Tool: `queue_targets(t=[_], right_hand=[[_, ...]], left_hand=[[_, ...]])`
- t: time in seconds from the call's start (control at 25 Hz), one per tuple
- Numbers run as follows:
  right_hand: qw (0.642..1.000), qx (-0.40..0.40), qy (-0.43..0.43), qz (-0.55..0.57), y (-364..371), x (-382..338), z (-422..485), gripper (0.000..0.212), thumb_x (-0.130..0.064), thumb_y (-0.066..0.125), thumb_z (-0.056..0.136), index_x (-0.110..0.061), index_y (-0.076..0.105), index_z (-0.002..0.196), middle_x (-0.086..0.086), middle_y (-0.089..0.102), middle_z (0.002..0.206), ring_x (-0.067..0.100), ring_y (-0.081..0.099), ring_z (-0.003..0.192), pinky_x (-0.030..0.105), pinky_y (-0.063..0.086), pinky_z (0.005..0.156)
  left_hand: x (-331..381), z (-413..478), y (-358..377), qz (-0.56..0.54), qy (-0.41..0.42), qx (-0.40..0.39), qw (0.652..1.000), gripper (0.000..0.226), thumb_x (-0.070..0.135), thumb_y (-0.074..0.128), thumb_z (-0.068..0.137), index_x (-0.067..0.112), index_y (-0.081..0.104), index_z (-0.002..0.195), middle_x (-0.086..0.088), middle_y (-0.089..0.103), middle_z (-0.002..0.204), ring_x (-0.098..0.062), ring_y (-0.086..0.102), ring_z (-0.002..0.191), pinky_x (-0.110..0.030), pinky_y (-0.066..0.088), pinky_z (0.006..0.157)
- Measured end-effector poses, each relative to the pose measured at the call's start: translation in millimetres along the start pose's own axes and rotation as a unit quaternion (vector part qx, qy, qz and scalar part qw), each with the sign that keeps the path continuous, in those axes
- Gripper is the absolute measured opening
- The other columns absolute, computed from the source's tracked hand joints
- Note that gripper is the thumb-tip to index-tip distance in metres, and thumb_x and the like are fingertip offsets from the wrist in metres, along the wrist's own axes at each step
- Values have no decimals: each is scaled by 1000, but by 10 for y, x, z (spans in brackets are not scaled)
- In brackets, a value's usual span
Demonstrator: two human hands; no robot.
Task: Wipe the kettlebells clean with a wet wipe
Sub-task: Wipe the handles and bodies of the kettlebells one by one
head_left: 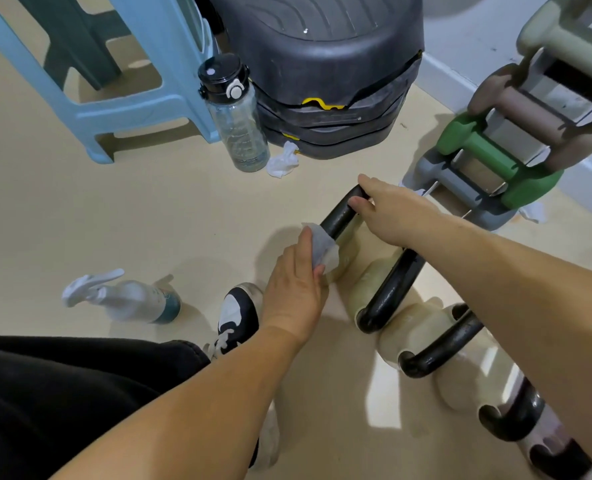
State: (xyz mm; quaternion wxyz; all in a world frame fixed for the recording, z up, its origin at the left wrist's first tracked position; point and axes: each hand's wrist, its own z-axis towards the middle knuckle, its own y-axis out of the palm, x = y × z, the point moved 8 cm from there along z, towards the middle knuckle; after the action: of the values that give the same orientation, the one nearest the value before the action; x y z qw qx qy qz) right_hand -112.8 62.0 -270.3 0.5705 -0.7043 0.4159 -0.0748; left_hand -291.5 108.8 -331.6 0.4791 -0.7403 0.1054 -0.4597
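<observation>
We see four kettlebells point(374, 282) in a row on the floor point(149, 220), the row running from near right to far centre. Each black handle's long axis lies across the row, slanting up and right. Our right hand point(398, 216) grips the farthest handle point(343, 213) at its top, fingers closed round it. Our left hand point(294, 292) pinches one wet wipe point(324, 247) wrapped round that handle's lower end. One spray bottle point(125, 299) lies on its side to the left; one water bottle point(235, 116) stands beyond, a crumpled wipe point(282, 161) beside it.
</observation>
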Motion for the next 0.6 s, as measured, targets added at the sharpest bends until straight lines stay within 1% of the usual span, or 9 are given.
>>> queue_targets(t=[0.08,0.12,0.2,0.24,0.28,0.36,0.44,0.52,0.6], right_hand=[[1000,-11,6,-5,-27,-5,-3,42,-44,34,105,-16,40,136,11,55,129,37,52,115,46,45,89],[1000,-10,6,-5,-37,-18,-1,45,-44,34,105,-17,38,140,11,54,134,37,51,118,47,45,92],[1000,-10,7,-14,-50,-41,28,47,-46,33,105,-18,36,144,12,53,138,38,48,123,49,45,96],[1000,-14,12,-20,-50,-34,66,48,-46,33,105,-19,36,144,12,54,138,38,48,124,49,45,96],[999,-19,16,-23,-54,-29,103,48,-47,34,104,-20,37,144,13,55,137,38,48,124,48,45,95],[999,-28,23,-29,-58,-14,147,49,-49,36,103,-20,41,142,14,56,136,38,48,125,47,45,96],[998,-30,18,-45,-59,-4,156,50,-50,38,102,-19,43,141,14,57,136,38,48,125,48,45,97],[998,-31,18,-41,-60,21,137,51,-51,39,102,-19,43,141,13,57,137,37,48,126,49,44,99],[999,-35,25,-31,-60,32,100,52,-53,38,101,-21,42,141,12,57,136,35,50,125,51,45,98]], left_hand=[[-2,73,-12,12,1,-2,1000,71,48,18,94,17,16,158,-11,50,129,-28,49,111,-42,45,92],[10,124,-62,25,-1,8,1000,68,48,23,94,15,25,154,-11,53,124,-29,51,107,-42,47,88],[80,253,-192,63,1,21,998,53,45,37,98,11,45,137,-10,59,113,-30,55,100,-43,49,80],[142,362,-228,83,4,14,996,43,43,42,100,11,50,127,-8,60,108,-30,57,96,-43,49,76],[223,493,-247,105,4,-3,994,36,42,46,101,11,50,119,-5,60,104,-29,58,91,-43,48,70],[396,785,-214,130,-17,-62,989,32,42,47,101,12,46,114,-2,56,95,-29,56,82,-38,40,60],[536,1008,-162,106,-41,-106,988,29,42,48,100,14,44,109,-2,56,92,-31,58,85,-35,36,59],[595,1012,-144,93,-29,-79,992,27,43,47,100,17,43,104,-4,61,94,-31,59,84,-36,37,60],[573,844,-170,76,5,-24,997,27,44,47,99,19,46,108,-3,65,98,-31,60,82,-37,40,61]])
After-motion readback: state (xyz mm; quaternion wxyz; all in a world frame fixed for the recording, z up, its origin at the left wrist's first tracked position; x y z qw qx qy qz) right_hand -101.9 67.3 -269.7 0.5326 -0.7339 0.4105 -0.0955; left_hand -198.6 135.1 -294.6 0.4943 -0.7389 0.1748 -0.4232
